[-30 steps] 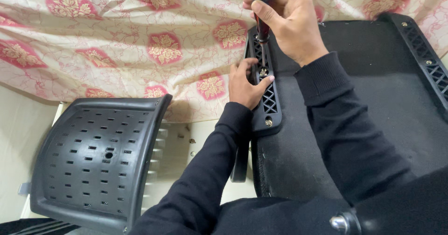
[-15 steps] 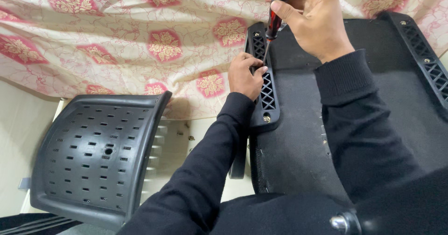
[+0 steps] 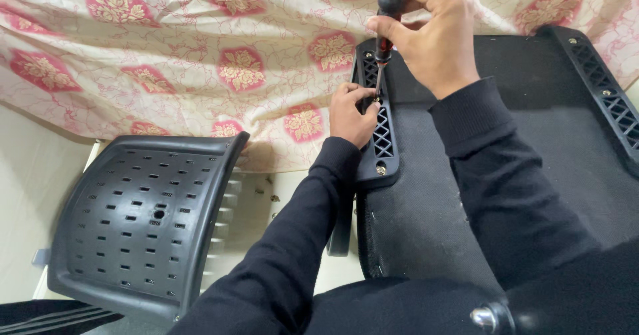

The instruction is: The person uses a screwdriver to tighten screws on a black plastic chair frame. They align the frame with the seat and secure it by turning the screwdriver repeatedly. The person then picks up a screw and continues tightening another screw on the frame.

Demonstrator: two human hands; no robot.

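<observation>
Screwdriver set upright on the left bracket of an upturned black seat.

Nearest, a perforated black backrest [image 3: 143, 225] lies apart at lower left. Beyond it, the left hand [image 3: 351, 115] is curled closed against the lattice bracket [image 3: 379, 119] at the seat base's [image 3: 532, 142] left edge, fingers touching the tip. Farther, the right hand [image 3: 432, 32] grips the red-and-black screwdriver [image 3: 385, 25] by its handle, above the left.

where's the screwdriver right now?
Head view, top centre-right: the screwdriver stands upright in the right hand, tip down on the latticed black bracket, right beside the left hand.
</observation>
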